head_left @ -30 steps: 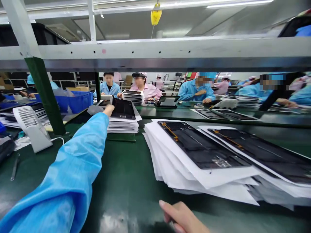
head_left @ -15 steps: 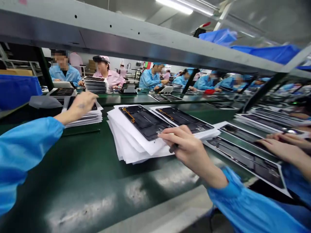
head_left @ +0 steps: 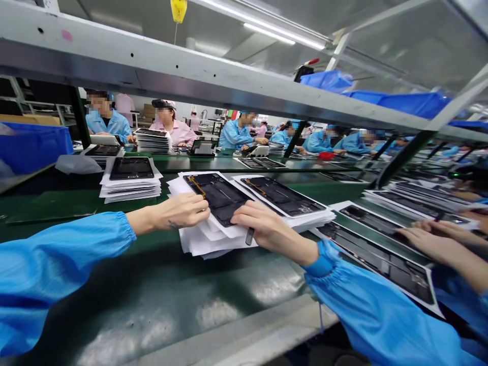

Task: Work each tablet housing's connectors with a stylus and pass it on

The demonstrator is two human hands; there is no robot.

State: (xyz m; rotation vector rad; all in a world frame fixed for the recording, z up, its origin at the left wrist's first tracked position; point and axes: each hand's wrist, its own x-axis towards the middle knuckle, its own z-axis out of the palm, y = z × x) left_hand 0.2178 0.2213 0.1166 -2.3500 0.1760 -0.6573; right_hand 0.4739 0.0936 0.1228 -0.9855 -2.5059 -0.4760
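Note:
Two black tablet back covers with orange flex strips lie on stacked white sheets in front of me: a left cover (head_left: 223, 190) and a right cover (head_left: 284, 195). My left hand (head_left: 186, 209) is closed at the left cover's left edge; its fingertips hide whatever they may pinch. My right hand (head_left: 265, 223) is closed too, fingertips at the same cover's near corner. A short dark stick-like tool (head_left: 249, 236) juts from below its palm; its kind does not show. The white sheets (head_left: 202, 244) fan out unevenly under the covers.
A pile with a black cover (head_left: 131, 168) on top stands left on the green bench (head_left: 152, 300). More covers on sheets (head_left: 381, 259) lie to the right, beside a co-worker's hands (head_left: 438, 236). A metal shelf beam (head_left: 229, 84) crosses overhead; a blue bin (head_left: 34, 147) sits far left.
My left hand has moved right, from above the left pile to the left cover's edge, uncovering that pile. My right hand stays at the near corner. The view has shifted slightly.

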